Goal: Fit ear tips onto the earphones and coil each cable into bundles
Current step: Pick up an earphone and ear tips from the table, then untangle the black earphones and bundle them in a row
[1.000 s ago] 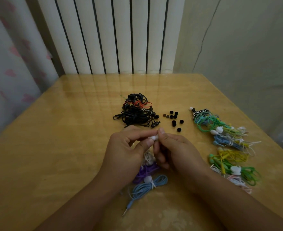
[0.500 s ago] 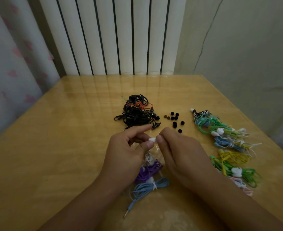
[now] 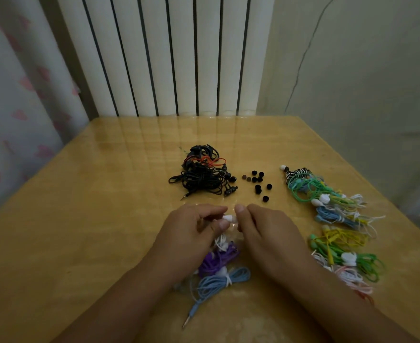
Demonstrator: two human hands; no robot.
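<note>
Hands meet just nearer than black ear tips (image 3: 258, 181); left hand (image 3: 191, 233) pinches white earbud (image 3: 229, 217) w/ thumb & forefinger; right hand (image 3: 266, 231) fingertips curl onto its other end; purple bundle (image 3: 216, 259) & blue bundle (image 3: 219, 283) lie under wrists; black tangle (image 3: 204, 174) left of tips.

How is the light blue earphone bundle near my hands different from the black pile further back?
The light blue bundle is one neat coil tied at its middle; the black pile is a loose tangle of several cables with an orange one mixed in. The blue lies near the wrists, the black beyond the hands. Both show a jack plug.
</note>
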